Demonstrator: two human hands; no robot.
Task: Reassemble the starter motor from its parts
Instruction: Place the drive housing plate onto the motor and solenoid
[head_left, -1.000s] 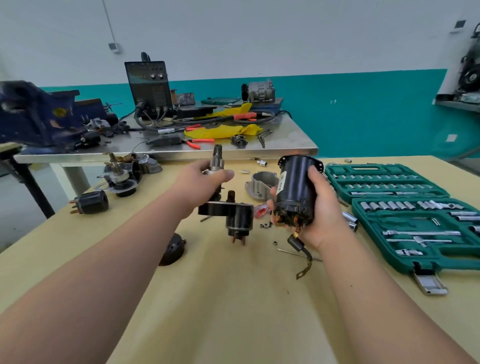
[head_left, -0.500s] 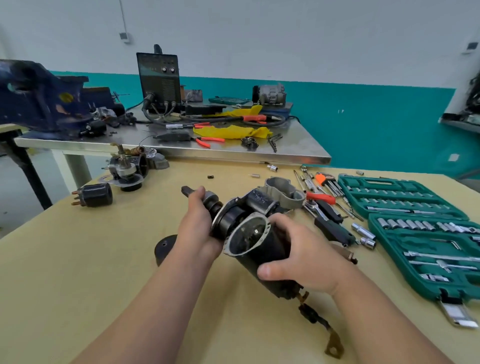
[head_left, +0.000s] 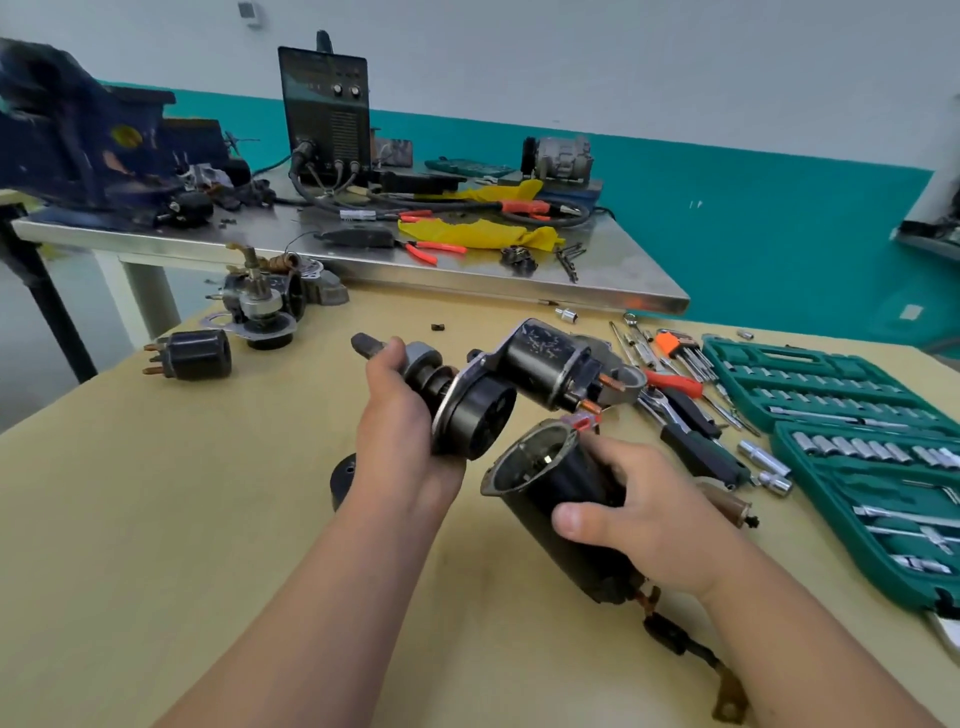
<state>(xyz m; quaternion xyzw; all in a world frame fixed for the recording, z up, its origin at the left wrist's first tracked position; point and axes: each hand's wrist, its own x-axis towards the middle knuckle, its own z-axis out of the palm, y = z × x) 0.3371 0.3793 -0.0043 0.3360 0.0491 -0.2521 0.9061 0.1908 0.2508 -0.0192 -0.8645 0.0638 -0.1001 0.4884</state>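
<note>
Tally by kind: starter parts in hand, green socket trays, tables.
Starter parts in hand: 2 - solenoid-drive assembly, motor housing
Green socket trays: 2 - far tray, near tray
Tables: 2 - wooden table, steel table
Total: 6

I am in a mechanic's workshop. My wooden table (head_left: 156, 519) carries an open green socket set (head_left: 831, 395), wrenches (head_left: 636, 338) and hex keys (head_left: 683, 353), with loose motor parts (head_left: 260, 306) at its far edge. Behind it a steel bench (head_left: 613, 260) holds a blue vise (head_left: 78, 140), a black welding machine (head_left: 324, 111) with cables and red-handled pliers (head_left: 434, 248), against a white and teal wall (head_left: 727, 171).
</note>
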